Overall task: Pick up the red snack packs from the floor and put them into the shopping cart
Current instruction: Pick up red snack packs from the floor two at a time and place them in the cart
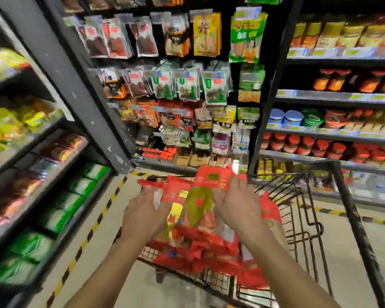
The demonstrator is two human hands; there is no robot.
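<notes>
Here, a heap of red crinkly plastic snack packs (pixel 200 221) fills the black wire shopping cart (pixel 356 223), piled above its rim. The person's right hand (pixel 238 207) lies spread and flat on top of the heap, fingers straight. The left hand (pixel 146 211) reaches onto the heap's left edge, fingers forward against a pack; blur hides whether they pinch it. The cart stands on a pale floor (pixel 140 287) edged with yellow-and-black striped tape (pixel 102 211), between stocked grey metal shelves (pixel 320 96)
</notes>
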